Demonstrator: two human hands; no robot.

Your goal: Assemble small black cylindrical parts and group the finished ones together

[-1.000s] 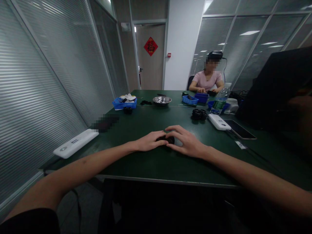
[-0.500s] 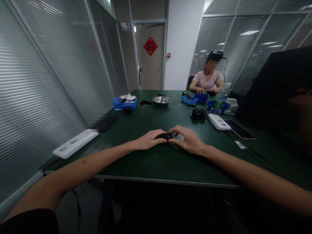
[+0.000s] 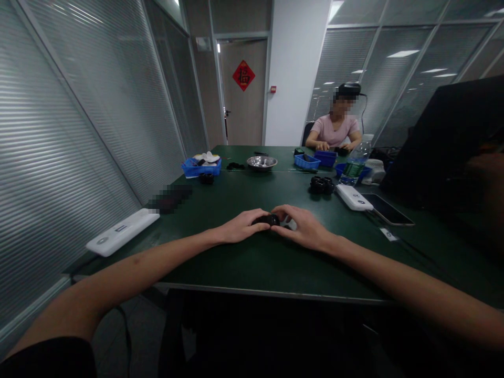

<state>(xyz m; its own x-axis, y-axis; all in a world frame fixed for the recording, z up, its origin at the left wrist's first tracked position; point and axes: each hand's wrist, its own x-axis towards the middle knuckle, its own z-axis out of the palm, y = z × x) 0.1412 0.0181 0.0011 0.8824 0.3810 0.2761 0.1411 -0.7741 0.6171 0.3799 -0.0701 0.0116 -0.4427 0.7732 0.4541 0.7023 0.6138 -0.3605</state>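
Black and partly glossy, the small part (image 3: 273, 220) lay between my two hands at the worktop (image 3: 244, 268); from afar I judged its long axis to run from 9 to 3 o'clock, though fingers hid much of it; my left hand (image 3: 242, 227) sat at 9 o'clock, thumb and fingers pinching the part and covering more of it; my right hand (image 3: 305, 227) arched at 3 o'clock, fingers curved apart, tips at the other end, but I could not tell whether they gripped; a metal bowl (image 3: 261, 168) stood towards 12 o'clock.
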